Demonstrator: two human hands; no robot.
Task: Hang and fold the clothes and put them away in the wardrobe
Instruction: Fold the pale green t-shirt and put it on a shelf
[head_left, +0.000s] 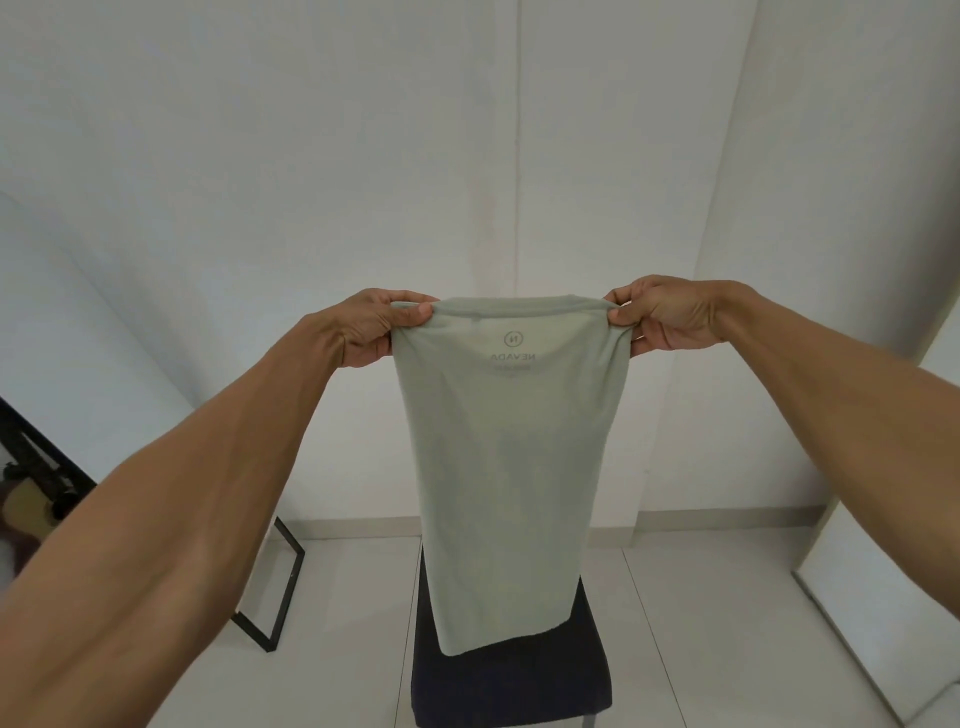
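A pale green t-shirt hangs in front of me at chest height, folded lengthwise into a narrow panel, its collar at the top and a mirrored brand print showing through below the collar. My left hand pinches its top left corner. My right hand pinches the top right corner. Both arms are stretched forward. The shirt's lower hem hangs over a dark chair that stands below it.
White walls stand ahead and to both sides, with light floor tiles below. A black metal frame leans at the lower left. A white panel stands at the right. Dark items sit at the far left edge.
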